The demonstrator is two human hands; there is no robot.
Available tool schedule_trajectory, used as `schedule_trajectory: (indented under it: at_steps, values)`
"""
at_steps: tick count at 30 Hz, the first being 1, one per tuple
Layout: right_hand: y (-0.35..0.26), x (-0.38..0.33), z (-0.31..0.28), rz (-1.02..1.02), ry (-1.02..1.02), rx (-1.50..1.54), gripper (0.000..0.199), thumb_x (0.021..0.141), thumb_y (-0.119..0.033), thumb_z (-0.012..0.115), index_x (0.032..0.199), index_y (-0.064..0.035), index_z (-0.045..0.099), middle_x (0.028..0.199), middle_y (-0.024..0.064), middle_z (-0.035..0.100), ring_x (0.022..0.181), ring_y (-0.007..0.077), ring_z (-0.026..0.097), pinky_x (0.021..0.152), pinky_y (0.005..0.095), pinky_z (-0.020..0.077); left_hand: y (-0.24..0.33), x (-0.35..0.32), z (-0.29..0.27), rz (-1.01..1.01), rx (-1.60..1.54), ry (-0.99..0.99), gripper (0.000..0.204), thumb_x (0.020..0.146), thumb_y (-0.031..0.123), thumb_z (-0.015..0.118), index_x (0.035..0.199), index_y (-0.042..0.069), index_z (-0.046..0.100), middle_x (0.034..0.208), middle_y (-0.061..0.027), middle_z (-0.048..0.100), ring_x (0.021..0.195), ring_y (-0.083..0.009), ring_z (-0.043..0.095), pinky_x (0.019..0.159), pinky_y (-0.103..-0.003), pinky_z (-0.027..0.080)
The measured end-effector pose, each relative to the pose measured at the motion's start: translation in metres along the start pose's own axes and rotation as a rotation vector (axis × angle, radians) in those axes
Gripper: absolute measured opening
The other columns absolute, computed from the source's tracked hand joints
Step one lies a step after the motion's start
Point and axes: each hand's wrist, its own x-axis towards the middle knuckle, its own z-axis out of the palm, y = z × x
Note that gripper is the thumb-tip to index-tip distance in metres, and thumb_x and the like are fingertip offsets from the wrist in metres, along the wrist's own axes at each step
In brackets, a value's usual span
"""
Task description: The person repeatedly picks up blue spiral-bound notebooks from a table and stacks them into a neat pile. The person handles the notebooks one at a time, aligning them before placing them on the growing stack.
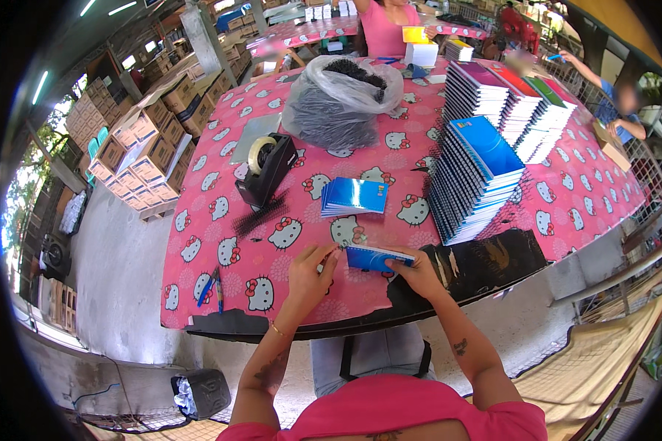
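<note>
In my right hand (418, 273) is a small blue notebook (368, 258), gripped at its right end just above the table's near edge. Beside the notebook's left end, my left hand (310, 274) has its thumb and fingertips drawn together; whatever is between them is too small to make out. Just beyond the hands lies a short pile of blue notebooks (354, 196). Black plastic binding coils (261, 215) lie loose to the left, in front of a black tape dispenser (270, 170). A tall stack of blue spiral notebooks (472, 176) rises on the right.
A clear plastic bag (340, 110) full of black coils stands at the far middle. Further notebook stacks (518, 110) fill the far right. Pens (212, 289) lie near the left front corner. Two other people (390, 29) are across the table. Cardboard boxes (143, 151) stand left.
</note>
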Motion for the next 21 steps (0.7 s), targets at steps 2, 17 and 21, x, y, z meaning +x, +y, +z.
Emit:
schedule_trajectory:
  at_steps: [2,17,21]
  values:
    - [0.003,0.001,0.0,0.002,0.001,0.009,0.031,0.093,0.001,0.065,0.123,0.0014,0.066,0.112,0.0036,0.069,0.097,0.0089,0.06,0.084,0.0247,0.0499,0.0,0.001,0.0,0.029,-0.049,0.033,0.015,0.089,0.009,0.069,0.102,0.001,0.072,0.08,-0.0123,0.064,0.063,-0.0237,0.064,0.055,-0.034,0.048]
    - [-0.001,-0.011,-0.009,0.064,0.008,-0.136,0.03,0.093,-0.007,0.069,0.122,0.0011,0.067,0.11,0.0059,0.07,0.095,0.0123,0.063,0.084,0.0286,0.0522,-0.004,0.02,-0.005,-0.057,-0.001,-0.091,0.021,0.096,0.024,0.065,0.092,0.003,0.067,0.069,-0.0193,0.061,0.061,-0.0419,0.06,0.052,-0.044,0.043]
    - [0.003,-0.002,0.0,0.01,-0.037,-0.102,0.031,0.094,-0.01,0.069,0.124,-0.0021,0.067,0.109,0.0061,0.07,0.097,0.0123,0.062,0.085,0.0291,0.0515,-0.022,0.008,-0.011,-0.227,0.093,-0.088,0.021,0.098,0.023,0.063,0.092,0.002,0.065,0.064,-0.0202,0.057,0.055,-0.0388,0.056,0.052,-0.043,0.043]
